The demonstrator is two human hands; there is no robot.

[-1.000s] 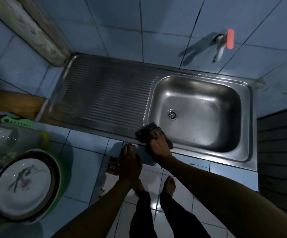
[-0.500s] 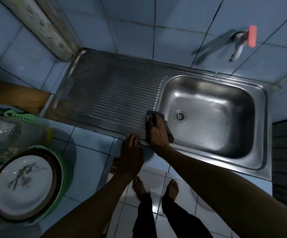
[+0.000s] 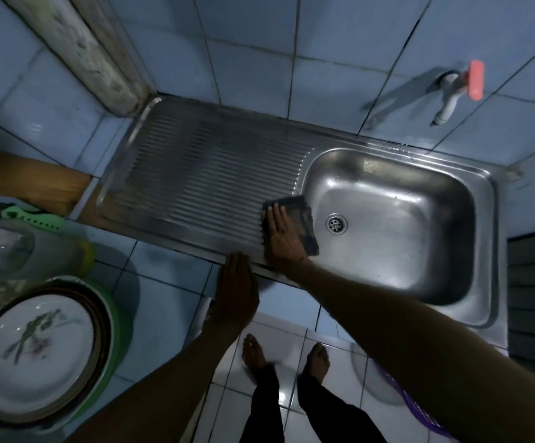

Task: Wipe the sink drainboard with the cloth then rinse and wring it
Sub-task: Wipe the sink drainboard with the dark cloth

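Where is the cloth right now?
In the head view the cloth lies under the right hand, at the drainboard's right end, on the ridge beside the sink basin, left of the drain.

Pale blue tiles (image 3: 339, 33) cover the wall in dim light. A worn pillar (image 3: 80, 49) stands at the left corner. A tap (image 3: 451, 97) with a pink handle sticks out of the wall on the right. The floor (image 3: 291, 340) below is glossy white tile, the table (image 3: 170, 260) blue-tiled.
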